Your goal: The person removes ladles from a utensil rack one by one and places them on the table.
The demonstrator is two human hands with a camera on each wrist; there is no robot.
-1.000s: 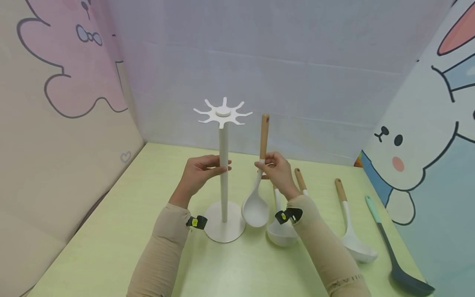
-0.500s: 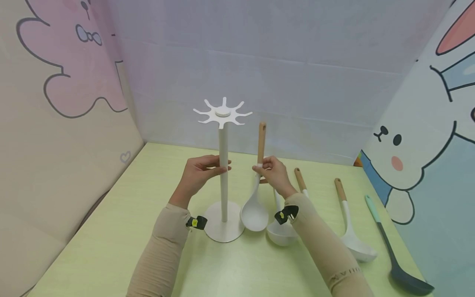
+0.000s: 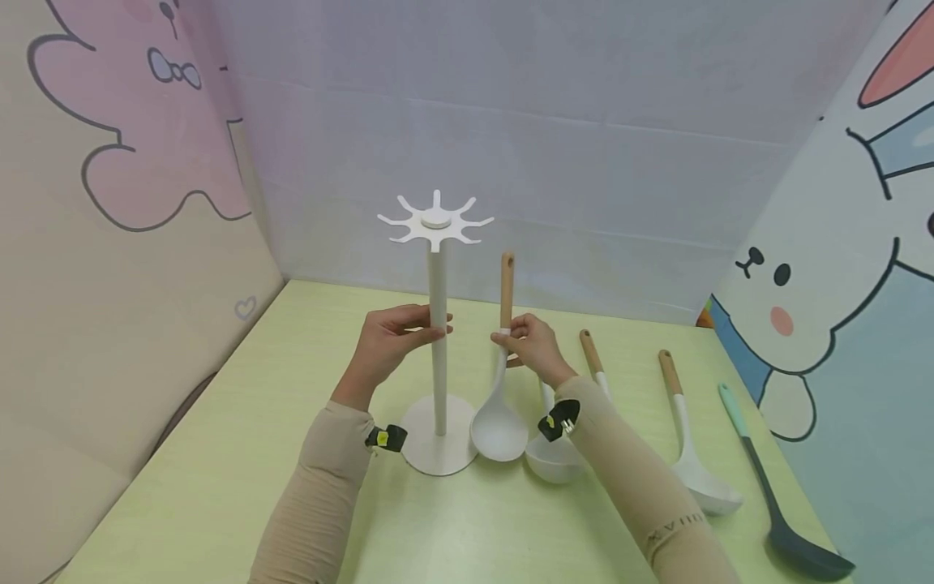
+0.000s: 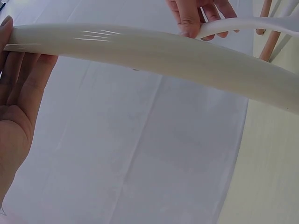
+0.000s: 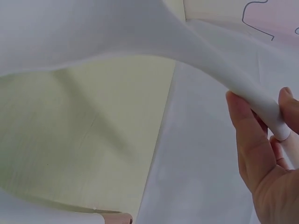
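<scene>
My left hand (image 3: pixel 390 341) grips the pole of a white utensil stand (image 3: pixel 440 381), which has a round base and a top ring of hooks. The pole (image 4: pixel 140 51) crosses the left wrist view, held between thumb and fingers. To the right of the stand, my right hand (image 3: pixel 536 349) pinches a white serving spoon (image 3: pixel 499 430) just below its wooden handle. That spoon stands nearly upright, handle up and bowl down, beside the stand's base; whether the bowl touches the table, I cannot tell. The right wrist view shows the thumb and fingers on the spoon's neck (image 5: pixel 254 95).
A white ladle (image 3: pixel 554 466) lies right of the spoon, partly behind my right arm. Another wooden handle (image 3: pixel 591 350) shows beyond the forearm. Further right lie a white wooden-handled utensil (image 3: pixel 704 487) and a dark grey utensil (image 3: pixel 795 551) with a mint handle. Cloth walls surround the table.
My right hand has moved down and slightly left with the serving spoon, whose handle top is now lower. The left hand and the stand have stayed almost still.
</scene>
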